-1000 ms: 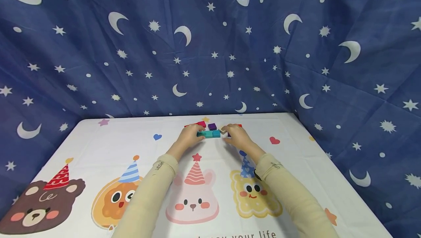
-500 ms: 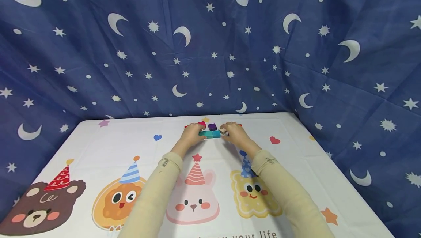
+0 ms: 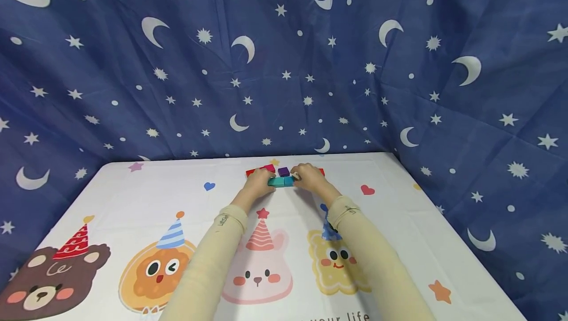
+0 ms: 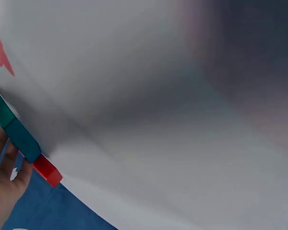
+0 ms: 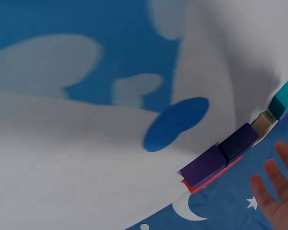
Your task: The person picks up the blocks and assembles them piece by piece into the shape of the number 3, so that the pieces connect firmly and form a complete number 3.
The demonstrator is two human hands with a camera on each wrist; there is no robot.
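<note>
In the head view my left hand (image 3: 258,183) grips the left end of a teal block (image 3: 276,182), thumb in front and fingers behind. A blue block (image 3: 289,181) continues the row to the right. My right hand (image 3: 312,178) has its thumb and index finger about the blue block's right end. Beside that end a small wood-coloured block (image 5: 264,123) shows in the right wrist view, followed by two purple blocks (image 5: 204,165). The right hand's other fingers spread behind the row. Its thumb is outside that wrist view.
Red (image 3: 250,172) and pink (image 3: 269,168) blocks lie behind the left hand. One purple block (image 3: 283,171) sits behind the row, and a red block (image 3: 321,171) shows beyond the right hand. The white printed tablecloth (image 3: 155,188) ends at a blue star-patterned curtain (image 3: 284,114).
My right hand has shifted left from the purple blocks to the blue block's right end, now covering most of the wood-coloured block. The left hand stays at the teal block.
</note>
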